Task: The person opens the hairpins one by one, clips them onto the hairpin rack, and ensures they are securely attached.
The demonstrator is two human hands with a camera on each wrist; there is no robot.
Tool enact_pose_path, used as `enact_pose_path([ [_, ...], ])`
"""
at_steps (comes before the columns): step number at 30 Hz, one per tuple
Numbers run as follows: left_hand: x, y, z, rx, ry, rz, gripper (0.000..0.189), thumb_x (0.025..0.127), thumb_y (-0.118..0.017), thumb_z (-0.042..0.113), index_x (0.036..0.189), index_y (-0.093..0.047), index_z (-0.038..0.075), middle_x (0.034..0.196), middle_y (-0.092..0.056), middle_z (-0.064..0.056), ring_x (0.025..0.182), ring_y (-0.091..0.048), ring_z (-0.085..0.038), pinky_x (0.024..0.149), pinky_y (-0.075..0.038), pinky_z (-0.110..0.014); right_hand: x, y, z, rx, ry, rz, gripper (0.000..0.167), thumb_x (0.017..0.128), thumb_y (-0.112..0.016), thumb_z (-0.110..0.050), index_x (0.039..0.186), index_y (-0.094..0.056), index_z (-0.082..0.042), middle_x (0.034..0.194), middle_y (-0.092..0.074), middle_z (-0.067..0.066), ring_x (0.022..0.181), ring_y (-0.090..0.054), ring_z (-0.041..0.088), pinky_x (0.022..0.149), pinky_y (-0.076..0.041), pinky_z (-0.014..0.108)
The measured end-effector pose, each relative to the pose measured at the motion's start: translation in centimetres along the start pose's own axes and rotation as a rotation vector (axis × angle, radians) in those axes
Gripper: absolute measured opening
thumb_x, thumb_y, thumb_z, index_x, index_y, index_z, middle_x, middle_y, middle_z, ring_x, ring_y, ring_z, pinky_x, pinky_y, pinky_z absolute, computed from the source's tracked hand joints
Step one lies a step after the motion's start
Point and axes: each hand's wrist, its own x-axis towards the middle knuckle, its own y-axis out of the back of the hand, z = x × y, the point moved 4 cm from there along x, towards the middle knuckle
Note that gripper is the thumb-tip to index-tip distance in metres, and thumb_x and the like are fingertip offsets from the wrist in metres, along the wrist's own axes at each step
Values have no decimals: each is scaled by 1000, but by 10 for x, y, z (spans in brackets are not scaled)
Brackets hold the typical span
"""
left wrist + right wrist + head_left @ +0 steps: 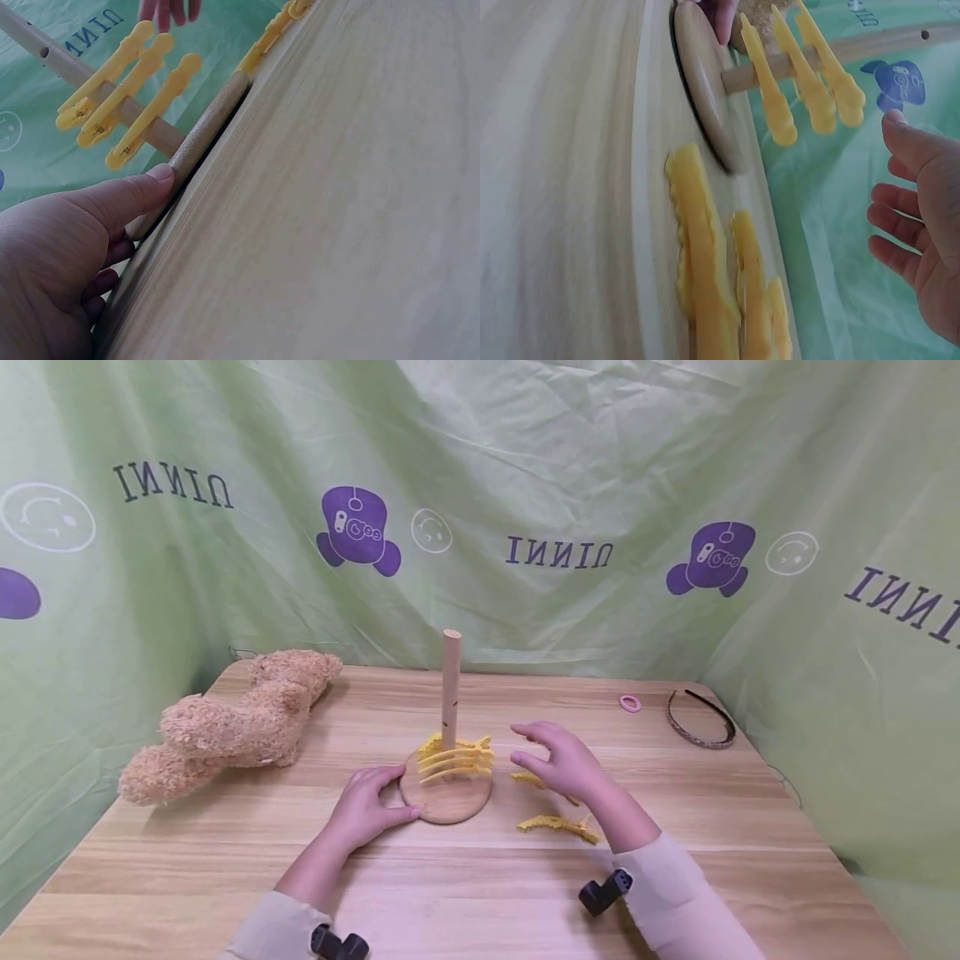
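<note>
A wooden stand has a round base (448, 810) and an upright post (451, 693). Three yellow hair clips (811, 86) are clamped one above another on the lower post. My left hand (365, 810) grips the left edge of the base, its thumb along the rim in the left wrist view. To the right of the post, my right hand (566, 764) hovers with fingers spread and nothing between them. Below it on the table lie loose yellow hair clips; the nearest hair clip (558, 827) is in full sight, another hair clip (528, 778) partly behind the hand.
A fluffy brown plush toy (240, 722) lies at the table's left. Far right are a small pink ring (630, 703) and a dark headband (701, 739). Green printed cloth (480, 610) hangs around the wooden table (450, 893).
</note>
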Motion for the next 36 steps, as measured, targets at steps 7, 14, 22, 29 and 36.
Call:
enact_pose_path([
  [7, -1, 0, 0, -1, 0, 4, 79, 70, -87, 37, 133, -58, 1, 133, -60, -19, 128, -47, -38, 111, -37, -55, -33, 11, 28, -16, -46, 41, 47, 91, -70, -28, 131, -61, -5, 130, -63, 16, 117, -61, 35, 100, -49, 54],
  [14, 0, 0, 0, -9, 15, -14, 79, 70, -87, 37, 134, -57, 1, 135, -59, -19, 130, -45, -38, 112, -35, -54, -67, 15, 51, -34, -128, 41, 50, 85, -76, -29, 128, -63, -8, 129, -61, 17, 119, -58, 40, 102, -45, 61],
  [22, 0, 1, 2, -4, 15, -20, 80, 71, -86, 37, 135, -56, 1, 135, -59, -20, 130, -45, -39, 113, -35, -54, -90, 14, 63, 4, -201, -34, 49, 78, -81, -37, 118, -69, -12, 124, -63, 13, 114, -60, 38, 98, -48, 60],
  [29, 0, 1, 2, 2, 11, -15, 80, 71, -86, 37, 135, -56, 0, 135, -59, -20, 129, -46, -39, 112, -35, -54, -100, 11, 67, 54, -231, -76, 50, 73, -83, -40, 114, -70, -15, 119, -66, 8, 110, -62, 30, 99, -48, 55],
  [36, 1, 1, 1, -1, 10, -15, 80, 70, -87, 36, 135, -56, 0, 135, -59, -20, 129, -46, -39, 112, -35, -54, -105, 5, 73, 62, -239, -109, 56, 69, -85, -40, 117, -69, -16, 119, -66, 6, 112, -60, 29, 102, -45, 55],
])
